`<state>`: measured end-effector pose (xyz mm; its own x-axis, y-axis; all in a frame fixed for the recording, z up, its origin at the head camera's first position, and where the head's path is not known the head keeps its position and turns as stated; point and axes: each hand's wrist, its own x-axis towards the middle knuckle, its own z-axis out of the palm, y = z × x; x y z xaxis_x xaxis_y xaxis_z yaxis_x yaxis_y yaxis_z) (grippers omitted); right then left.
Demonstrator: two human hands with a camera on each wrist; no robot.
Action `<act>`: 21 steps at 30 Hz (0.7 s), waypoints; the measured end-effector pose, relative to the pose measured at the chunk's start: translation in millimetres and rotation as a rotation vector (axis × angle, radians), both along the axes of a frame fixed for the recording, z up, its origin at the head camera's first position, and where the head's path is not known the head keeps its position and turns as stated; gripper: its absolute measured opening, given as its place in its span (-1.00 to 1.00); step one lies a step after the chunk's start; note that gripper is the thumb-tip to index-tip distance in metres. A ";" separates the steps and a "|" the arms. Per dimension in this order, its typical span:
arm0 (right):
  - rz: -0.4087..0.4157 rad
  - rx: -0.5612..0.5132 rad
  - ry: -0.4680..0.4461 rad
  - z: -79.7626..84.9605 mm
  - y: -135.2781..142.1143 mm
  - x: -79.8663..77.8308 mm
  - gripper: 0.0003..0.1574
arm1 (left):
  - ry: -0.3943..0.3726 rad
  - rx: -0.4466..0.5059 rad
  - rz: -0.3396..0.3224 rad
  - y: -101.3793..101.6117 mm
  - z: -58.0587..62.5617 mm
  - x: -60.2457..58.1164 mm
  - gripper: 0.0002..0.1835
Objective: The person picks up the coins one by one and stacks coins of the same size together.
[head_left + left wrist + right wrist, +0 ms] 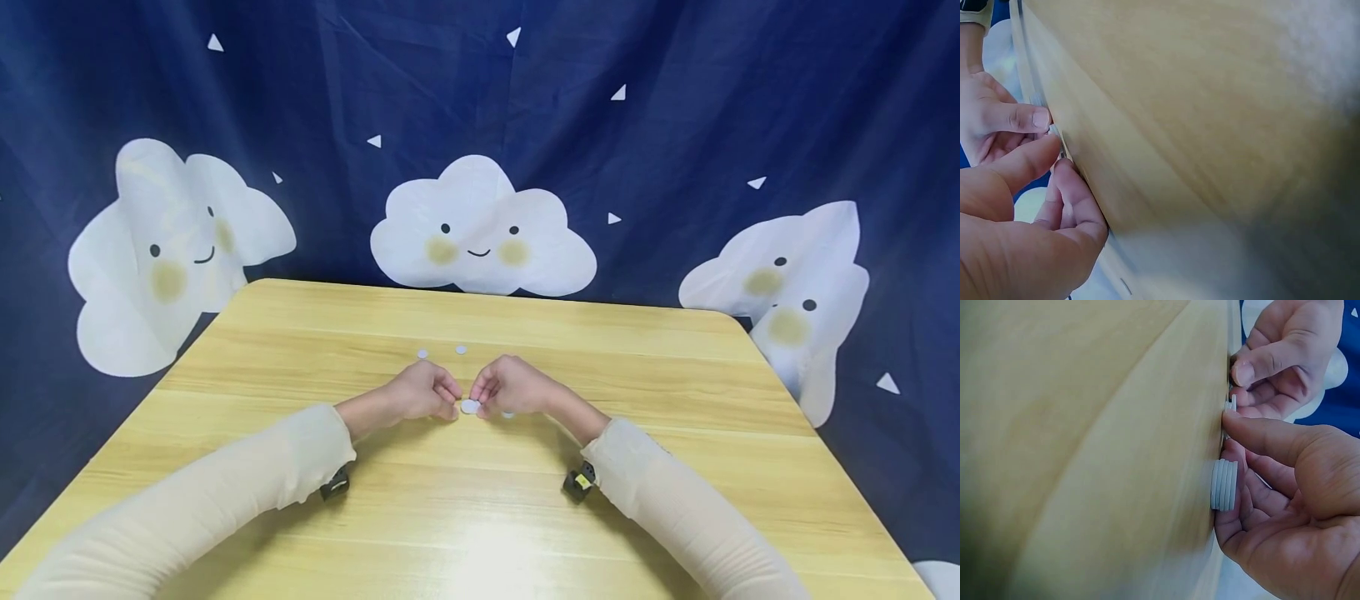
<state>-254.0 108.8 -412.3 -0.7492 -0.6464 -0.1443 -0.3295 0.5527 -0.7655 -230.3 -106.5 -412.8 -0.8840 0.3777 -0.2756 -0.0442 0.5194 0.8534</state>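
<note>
A white disc (470, 407) lies between my two hands on the table, with a small stack of discs (1231, 406) seen there edge-on in the right wrist view. The right hand (517, 387) holds it at its right side with thumb and fingertips. From the left, the curled fingers and thumb of the left hand (422, 390) come close to its edge; whether they grip anything is hidden. Below the right hand's fingers stands a taller stack of several white discs (1224, 485), only partly visible in the head view.
Two more white discs (422, 354) (461, 350) lie farther back on the wooden table (480, 492). Behind the table's far edge hangs a dark blue curtain (337, 83) with white clouds and triangles. A small black device (578, 482) sits at the right wrist.
</note>
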 end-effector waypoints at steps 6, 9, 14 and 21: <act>0.004 -0.012 -0.002 2.4 0.0 1.7 -0.81 | 0.045 -0.055 -0.019 4.4 -0.1 1.8 -0.74; -0.001 -0.011 -0.012 2.3 0.5 1.5 -0.81 | 0.065 -0.081 -0.025 7.3 0.9 3.5 -0.75; -0.014 -0.005 -0.025 1.7 0.7 1.1 -0.81 | 0.057 -0.076 -0.014 10.2 2.9 6.8 -0.78; 0.003 -0.020 -0.028 1.2 1.4 0.3 -0.81 | 0.069 -0.079 -0.005 13.1 4.6 9.3 -0.81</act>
<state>-253.7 110.2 -411.1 -0.7433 -0.6515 -0.1517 -0.3096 0.5361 -0.7854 -221.0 -93.4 -408.1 -0.9002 0.3613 -0.2432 0.0159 0.5853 0.8107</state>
